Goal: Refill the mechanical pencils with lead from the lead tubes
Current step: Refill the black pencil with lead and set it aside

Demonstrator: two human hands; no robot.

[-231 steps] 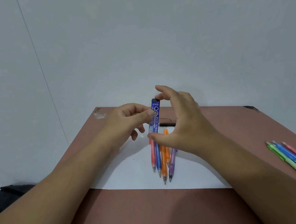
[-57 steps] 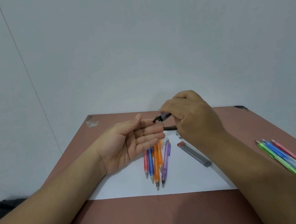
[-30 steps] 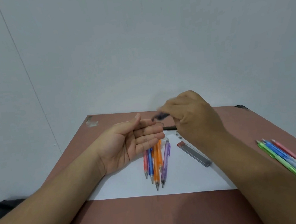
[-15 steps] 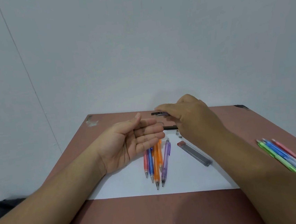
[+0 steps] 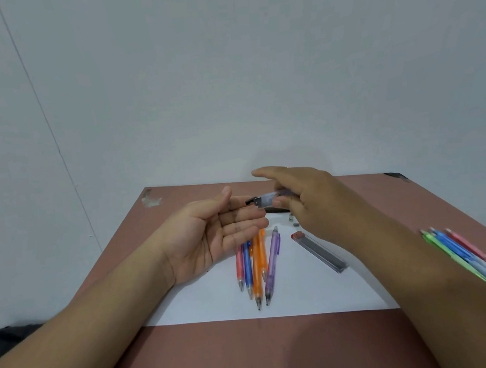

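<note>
Nearest, on the white paper over the table: five mechanical pencils in a tight bunch, tips toward the person, long axes running near to far. To the right of them, a grey lead tube lying apart on the paper, slanted, its red end farther away. At the right edge of the table, well apart, a second bunch of pencils in green, blue and pink.

Above the far ends of the five pencils: left hand, palm up, fingers straight and close together, holding nothing, cupped like a small tray.

Just beyond and to the right: right hand, fingers curled and pinching a clear lead tube. Long axis of this tube almost level, lying left to right, dark open end toward the left, directly over the left fingertips. Whether any lead already on the palm: too small to tell.

Judged step: shaking lead out into the left palm. Mouth above the fingertips rather than the palm centre, so probably a small tilt down and a little more reach to the left needed, or the thin lead may roll off.

Farther: small grey caps on the paper, then the bare wall.
</note>
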